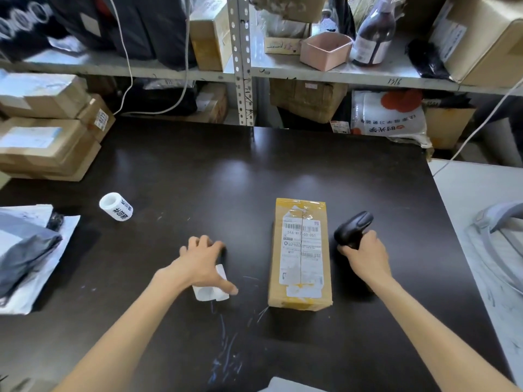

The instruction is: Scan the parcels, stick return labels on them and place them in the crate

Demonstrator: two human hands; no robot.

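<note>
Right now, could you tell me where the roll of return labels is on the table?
In the head view, the label roll lies on its side at the dark table's left, beyond the left hand and in front of the stacked cardboard boxes.

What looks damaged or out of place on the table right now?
The parcel has a shipping label split by a crease or tear down its middle, and pale scuffs mark the table near its front edge.

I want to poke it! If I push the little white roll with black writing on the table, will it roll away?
Probably. The label roll is round and lies on its side on the smooth dark table, so a push across its curve would likely send it rolling. It looks small and hollow, so probably light.
</note>
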